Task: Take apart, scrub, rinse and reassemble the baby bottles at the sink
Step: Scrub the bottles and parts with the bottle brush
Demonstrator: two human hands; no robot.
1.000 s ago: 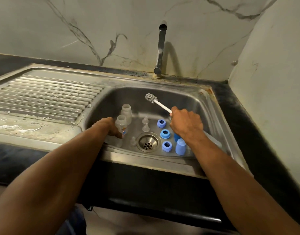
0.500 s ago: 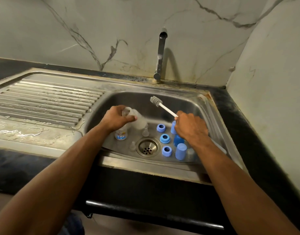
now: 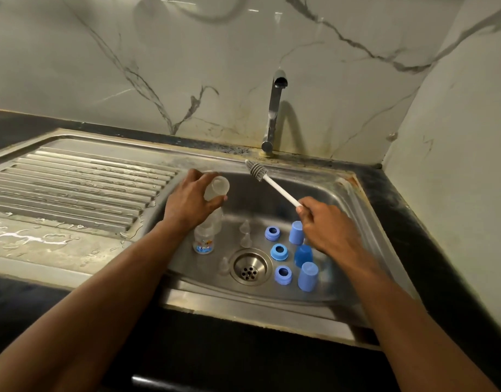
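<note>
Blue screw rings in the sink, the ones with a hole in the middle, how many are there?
3, in a line right of the drain: far ring, middle ring, near ring. The right hand might hide more.

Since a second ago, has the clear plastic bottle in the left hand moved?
Yes. The clear plastic bottle has been lifted off the sink floor, above the drain, toward the basin's back-left rim.
</note>
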